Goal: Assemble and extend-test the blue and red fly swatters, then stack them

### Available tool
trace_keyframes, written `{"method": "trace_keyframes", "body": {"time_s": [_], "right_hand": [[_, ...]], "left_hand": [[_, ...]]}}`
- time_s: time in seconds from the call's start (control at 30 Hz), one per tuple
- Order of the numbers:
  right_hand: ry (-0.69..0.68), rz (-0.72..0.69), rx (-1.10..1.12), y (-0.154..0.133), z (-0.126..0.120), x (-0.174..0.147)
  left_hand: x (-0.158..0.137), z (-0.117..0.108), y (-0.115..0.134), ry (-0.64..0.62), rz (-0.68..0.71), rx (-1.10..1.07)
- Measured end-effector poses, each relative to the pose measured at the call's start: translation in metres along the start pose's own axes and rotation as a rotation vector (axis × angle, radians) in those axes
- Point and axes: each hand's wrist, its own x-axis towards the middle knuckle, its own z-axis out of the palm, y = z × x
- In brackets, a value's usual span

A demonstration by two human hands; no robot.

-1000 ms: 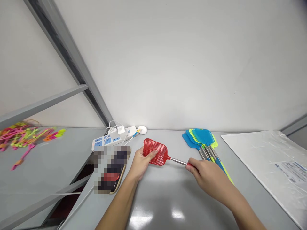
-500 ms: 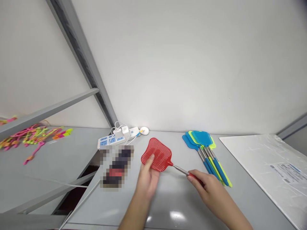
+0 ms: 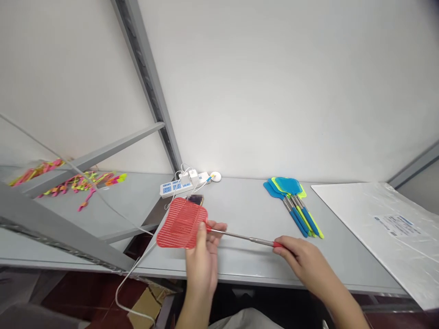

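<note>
As right hand (image 3: 302,259) grips red handle (image 3: 277,244), left hand (image 3: 202,258) clasps perforated swatter head (image 3: 181,223), slim metal shaft (image 3: 240,236)

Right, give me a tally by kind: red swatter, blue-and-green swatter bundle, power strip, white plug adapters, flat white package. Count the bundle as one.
Red swatter: 1
Blue-and-green swatter bundle: 1
Power strip: 1
White plug adapters: 2
Flat white package: 1
Total: 6
</note>
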Motion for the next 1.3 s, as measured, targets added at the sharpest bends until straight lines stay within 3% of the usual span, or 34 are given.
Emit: {"method": "trace_keyframes", "body": {"time_s": [0.1, 0.23, 0.43, 0.5, 0.6, 0.67, 0.7, 0.77, 0.8, 0.87, 1.07, 1.3], "right_hand": [[0.080, -0.043, -0.067, 0.021, -0.004, -0.014], [0.253, -0.092, -0.153, 0.035, -0.007, -0.031], [0.454, -0.222, -0.240, 0.013, -0.014, -0.063], [0.594, -0.231, -0.249, 0.004, -0.014, -0.069], [1.000, -0.049, 0.005, -0.006, -0.006, -0.066], [1.175, 0.111, 0.470, -0.013, 0.002, -0.058], [1.123, 0.145, 0.760, -0.017, 0.007, -0.054], [0.817, 0.132, 1.246, -0.028, 0.018, -0.046], [0.649, 0.105, 1.385, -0.034, 0.023, -0.044], [0.489, 0.068, 1.464, -0.045, 0.031, -0.041], [0.518, 0.057, 1.430, -0.051, 0.028, -0.045], [0.717, 0.069, 1.460, 0.010, -0.011, -0.053]], "left_hand": [[-0.002, -0.008, 0.011, -0.006, 0.017, -0.007], [-0.023, -0.013, -0.001, -0.067, -0.035, -0.044], [-0.047, -0.016, -0.006, -0.324, -0.136, 0.024], [-0.051, -0.013, -0.002, -0.356, -0.136, 0.025], [-0.058, -0.006, 0.002, -0.363, -0.107, 0.004], [-0.065, 0.000, 0.001, -0.357, -0.075, -0.007], [-0.068, 0.003, -0.001, -0.354, -0.061, -0.010], [-0.074, 0.008, -0.006, -0.352, -0.042, -0.005], [-0.076, 0.010, -0.008, -0.352, -0.038, 0.000], [-0.079, 0.012, -0.012, -0.349, -0.034, 0.010], [-0.077, 0.013, -0.009, -0.279, 0.008, 0.033], [-0.051, 0.002, 0.020, -0.137, 0.128, -0.013]]}}
